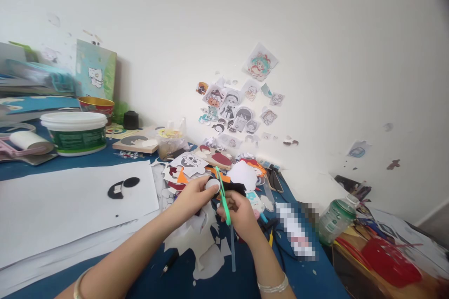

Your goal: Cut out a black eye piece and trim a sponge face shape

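Note:
My left hand (191, 196) pinches a small cut-out (212, 185), white and rounded with black paper behind it. My right hand (240, 212) grips green-handled scissors (223, 195), whose blades point up and away beside the cut-out. Black paper (234, 188) sticks out to the right of the scissors. Both hands hover over a heap of paper scraps (199, 243) on the blue table (182, 278). A bracelet sits on each wrist.
White sheets (70, 205) with black shapes lie at left. A white tub (74, 133), a gold bowl (96, 105) and books stand at back left. Cartoon cut-outs (231, 107) are stuck on the wall. A jar (335, 219) and a red object (389, 261) sit at right.

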A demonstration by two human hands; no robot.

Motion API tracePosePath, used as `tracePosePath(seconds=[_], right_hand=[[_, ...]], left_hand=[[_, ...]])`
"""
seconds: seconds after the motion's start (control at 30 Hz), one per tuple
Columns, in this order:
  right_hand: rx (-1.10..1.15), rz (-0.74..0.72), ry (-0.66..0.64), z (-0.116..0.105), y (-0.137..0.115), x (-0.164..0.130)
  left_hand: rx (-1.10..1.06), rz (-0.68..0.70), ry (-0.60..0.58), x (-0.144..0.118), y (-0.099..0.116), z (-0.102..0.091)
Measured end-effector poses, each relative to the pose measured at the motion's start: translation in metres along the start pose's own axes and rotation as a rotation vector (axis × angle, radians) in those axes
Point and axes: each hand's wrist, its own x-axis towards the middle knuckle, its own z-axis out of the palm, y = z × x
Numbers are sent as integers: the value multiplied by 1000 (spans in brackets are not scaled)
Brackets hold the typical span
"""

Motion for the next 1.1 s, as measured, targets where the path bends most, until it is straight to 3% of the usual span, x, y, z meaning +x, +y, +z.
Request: tracePosePath(seconds=[0.17, 0.37, 0.7, 0.93, 1.1], right_hand=[[-21, 0, -1, -2, 1, 0], [23, -6, -44, -3, 7, 1], [13, -1, -63, -1, 2, -1], [-2, -15, -80, 0, 3, -1], [9, -11, -78, 1, 3, -1]], left_hand=[[-21, 43, -12, 0, 0, -1], [10, 17, -156, 1, -1, -7], [11, 9, -153, 0, 7, -13], [-48, -56, -274, -4, 12, -18], [-95, -79, -271, -3, 12, -19]])
